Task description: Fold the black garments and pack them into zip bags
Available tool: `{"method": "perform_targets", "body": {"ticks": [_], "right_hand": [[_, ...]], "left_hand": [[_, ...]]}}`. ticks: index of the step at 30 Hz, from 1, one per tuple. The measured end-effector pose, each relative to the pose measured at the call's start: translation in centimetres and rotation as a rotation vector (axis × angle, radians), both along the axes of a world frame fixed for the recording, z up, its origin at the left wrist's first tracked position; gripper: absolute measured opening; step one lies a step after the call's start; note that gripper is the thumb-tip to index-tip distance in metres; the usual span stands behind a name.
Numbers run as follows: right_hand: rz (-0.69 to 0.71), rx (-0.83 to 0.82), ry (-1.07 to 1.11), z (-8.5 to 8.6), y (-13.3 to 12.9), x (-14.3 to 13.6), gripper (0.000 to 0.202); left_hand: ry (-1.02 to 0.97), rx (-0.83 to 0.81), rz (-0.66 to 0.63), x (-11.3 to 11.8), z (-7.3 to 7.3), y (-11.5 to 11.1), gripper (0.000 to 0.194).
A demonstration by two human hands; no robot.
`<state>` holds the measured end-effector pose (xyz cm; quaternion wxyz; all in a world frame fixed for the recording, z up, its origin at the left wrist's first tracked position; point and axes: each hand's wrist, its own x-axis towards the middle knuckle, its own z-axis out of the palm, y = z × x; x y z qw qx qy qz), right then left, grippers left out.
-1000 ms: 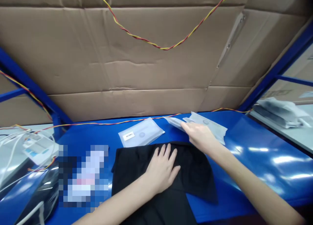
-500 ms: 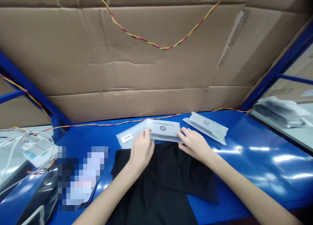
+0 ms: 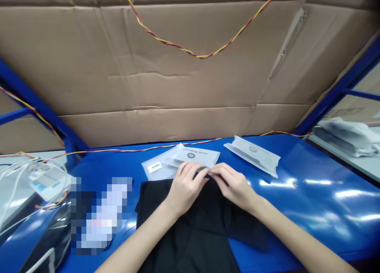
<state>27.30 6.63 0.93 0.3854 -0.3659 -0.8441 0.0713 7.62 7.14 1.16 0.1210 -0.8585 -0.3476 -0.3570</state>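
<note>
Close together at the near edge of a frosted printed bag (image 3: 198, 155), my left hand (image 3: 187, 186) and my right hand (image 3: 233, 184) both have their fingers pinched on it. The bag is tilted, its dark logo facing up. Black folded fabric (image 3: 190, 225) lies beneath my hands and forearms. Behind my left hand, partly under the printed bag, is another frosted bag (image 3: 154, 167) with a white barcode label. A third frosted bag (image 3: 253, 154) rests to the right, touched by neither hand.
A blue-covered table (image 3: 314, 193) stands before a cardboard wall (image 3: 190, 83). A partly pixelated phone-like object (image 3: 102, 217), a black glossy package (image 3: 55, 233) and white cables (image 3: 18, 186) are left. More bags (image 3: 347, 134) lie far right, beyond a blue post (image 3: 329, 94).
Both hands have come together along the bag's near edge, my right moving left and my left moving right. The bag has turned slightly, and my fingers now cover its near edge.
</note>
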Motion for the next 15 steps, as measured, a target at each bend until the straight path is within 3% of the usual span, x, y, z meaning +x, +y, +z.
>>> {"method": "perform_targets", "body": {"ticks": [6, 15], "right_hand": [[-0.028, -0.022, -0.089, -0.6, -0.5, -0.2, 0.019], [-0.054, 0.185, -0.179, 0.3, 0.2, 0.5, 0.021]], "left_hand": [[0.065, 0.017, -0.002, 0.0, -0.8, 0.0, 0.014], [0.066, 0.146, -0.023, -0.6, -0.1, 1.3, 0.014]]}}
